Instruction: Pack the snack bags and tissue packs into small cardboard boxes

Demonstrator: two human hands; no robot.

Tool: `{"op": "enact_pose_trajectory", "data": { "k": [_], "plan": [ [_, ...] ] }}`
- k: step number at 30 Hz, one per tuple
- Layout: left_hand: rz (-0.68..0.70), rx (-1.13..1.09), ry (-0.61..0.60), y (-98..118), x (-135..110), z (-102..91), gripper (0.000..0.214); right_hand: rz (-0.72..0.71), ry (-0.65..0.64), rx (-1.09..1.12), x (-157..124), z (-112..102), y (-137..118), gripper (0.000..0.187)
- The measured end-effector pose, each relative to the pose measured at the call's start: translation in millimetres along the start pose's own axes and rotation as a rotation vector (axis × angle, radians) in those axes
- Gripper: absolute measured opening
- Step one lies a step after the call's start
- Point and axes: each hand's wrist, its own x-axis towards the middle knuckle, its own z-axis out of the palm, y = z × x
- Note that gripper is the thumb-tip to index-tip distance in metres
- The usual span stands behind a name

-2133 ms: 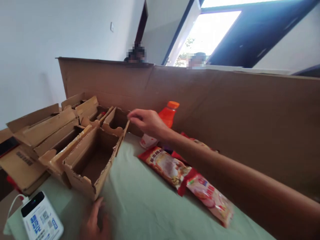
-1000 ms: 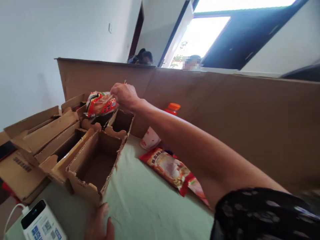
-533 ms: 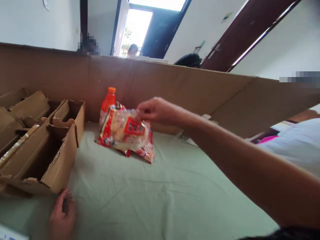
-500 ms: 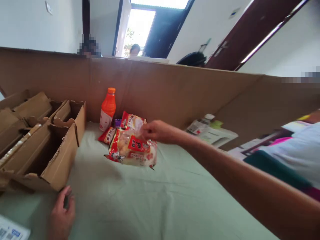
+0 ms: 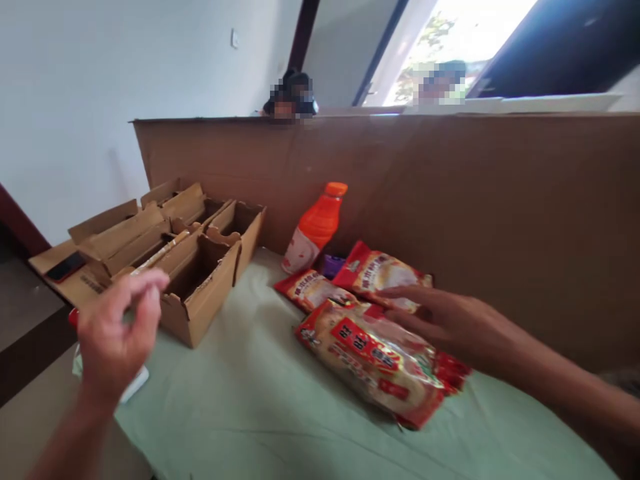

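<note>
My right hand (image 5: 440, 320) reaches over the snack packs with its fingers stretched out and holding nothing. Its fingertips lie over the edge of a red-and-white snack packet (image 5: 383, 272); whether they touch is unclear. Just below them a big clear-and-red bag of rice crackers (image 5: 373, 360) lies on the green cloth. A second small red packet (image 5: 320, 288) sits to its left, partly covered by the bag. Behind stands an orange-capped juice bottle (image 5: 320, 220), beside a purple item (image 5: 333, 266). My left hand (image 5: 117, 330) is raised in front of the cardboard boxes, fingers loosely bent, nothing in them.
Several open cardboard boxes (image 5: 213, 293) stand at the left. A phone-like dark object (image 5: 65, 266) lies on cardboard beyond them. A tall cardboard wall (image 5: 500, 200) closes off the back. The green cloth's (image 5: 240, 393) edge is at lower left. Two people are behind the wall.
The view has swung left. My right hand has let go of the rice cracker bag, which now lies in front of the small packets. My left hand has risen beside the boxes.
</note>
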Motion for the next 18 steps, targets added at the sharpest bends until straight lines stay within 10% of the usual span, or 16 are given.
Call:
{"op": "enact_pose_trajectory", "data": {
  "k": [4, 9, 18],
  "plan": [
    [-0.233, 0.324, -0.35, -59.3, 83.5, 27.1, 0.036, -0.113, -0.157, -0.042, -19.0, 29.2, -41.6, 0.024],
    [-0.344, 0.4, -0.846, -121.6, 113.3, 67.9, 0.027, -0.261, -0.186, -0.07, -46.3, 58.3, -60.1, 0.03],
    [-0.363, 0.428, -1.377, -120.8, 145.5, 81.3, 0.034, -0.733, -0.163, -0.113, 50.4, 94.8, -204.5, 0.031]
  ]
}}
